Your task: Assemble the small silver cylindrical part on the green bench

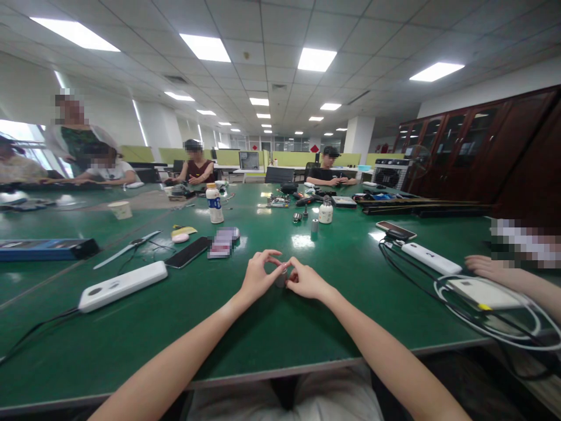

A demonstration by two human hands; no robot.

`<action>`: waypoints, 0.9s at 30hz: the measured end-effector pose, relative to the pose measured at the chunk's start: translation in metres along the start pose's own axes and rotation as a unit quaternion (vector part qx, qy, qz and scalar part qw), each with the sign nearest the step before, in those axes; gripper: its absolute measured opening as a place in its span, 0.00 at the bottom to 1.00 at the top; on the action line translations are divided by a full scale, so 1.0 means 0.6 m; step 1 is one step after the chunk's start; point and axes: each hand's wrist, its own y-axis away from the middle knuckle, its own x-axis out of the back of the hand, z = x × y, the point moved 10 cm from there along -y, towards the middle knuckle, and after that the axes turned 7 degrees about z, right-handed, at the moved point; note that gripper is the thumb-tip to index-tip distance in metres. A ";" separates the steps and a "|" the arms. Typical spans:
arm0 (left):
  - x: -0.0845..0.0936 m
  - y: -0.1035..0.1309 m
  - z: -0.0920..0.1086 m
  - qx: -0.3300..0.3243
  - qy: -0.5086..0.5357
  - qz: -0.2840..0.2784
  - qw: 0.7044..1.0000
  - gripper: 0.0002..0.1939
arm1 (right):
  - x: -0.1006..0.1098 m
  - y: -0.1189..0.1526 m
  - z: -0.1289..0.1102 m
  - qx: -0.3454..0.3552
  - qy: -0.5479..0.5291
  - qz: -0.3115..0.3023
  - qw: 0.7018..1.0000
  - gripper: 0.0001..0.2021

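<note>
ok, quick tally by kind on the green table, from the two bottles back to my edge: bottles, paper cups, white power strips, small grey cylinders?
Bottles: 2
Paper cup: 1
White power strips: 2
Small grey cylinders: 2 (one between left hand and right hand)
Total: 7

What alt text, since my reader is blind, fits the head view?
A person's left hand and right hand meet at a small grey cylinder on a green table. Farther off are a dark phone and a blue-labelled bottle, with people seated in the office behind.
</note>
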 end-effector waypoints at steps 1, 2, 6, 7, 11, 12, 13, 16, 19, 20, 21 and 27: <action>-0.001 0.000 -0.002 0.001 0.001 -0.001 1.000 0.14 | 0.001 0.000 -0.001 -0.001 0.002 -0.002 1.000 0.18; -0.002 0.000 -0.003 0.002 0.003 -0.003 1.000 0.13 | 0.003 0.000 -0.003 -0.001 0.006 -0.003 1.000 0.18; -0.004 0.002 -0.007 0.005 0.011 -0.006 1.000 0.13 | 0.027 -0.001 -0.002 -0.012 0.064 0.015 0.998 0.15; -0.005 0.002 -0.007 0.005 0.013 -0.006 1.000 0.13 | 0.040 -0.003 0.002 -0.018 0.099 0.031 0.994 0.14; -0.005 0.003 -0.003 0.001 0.014 -0.006 1.000 0.12 | 0.108 -0.009 0.013 -0.018 0.266 0.131 0.955 0.11; -0.005 0.003 -0.002 0.000 0.014 -0.005 1.000 0.12 | 0.123 -0.009 0.012 -0.005 0.291 0.156 0.944 0.12; -0.004 0.002 -0.001 -0.001 0.014 -0.004 1.000 0.12 | 0.136 -0.010 0.010 0.013 0.307 0.173 0.936 0.13; -0.003 0.001 -0.002 0.001 0.014 -0.002 1.000 0.12 | 0.164 -0.011 0.038 -0.022 0.330 0.163 0.930 0.13; -0.003 0.002 -0.003 0.000 0.017 -0.003 1.000 0.12 | 0.200 0.011 0.113 -0.226 0.348 0.138 0.899 0.17; -0.004 0.002 -0.003 0.000 0.019 -0.004 1.000 0.12 | 0.211 0.018 0.124 -0.258 0.358 0.144 0.886 0.17; -0.004 0.003 -0.003 0.001 0.021 -0.006 1.000 0.13 | 0.218 0.018 0.123 -0.255 0.369 0.157 0.880 0.16; -0.001 0.003 -0.002 0.003 0.017 0.003 1.000 0.15 | 0.152 -0.017 0.035 -0.001 0.260 0.142 0.955 0.19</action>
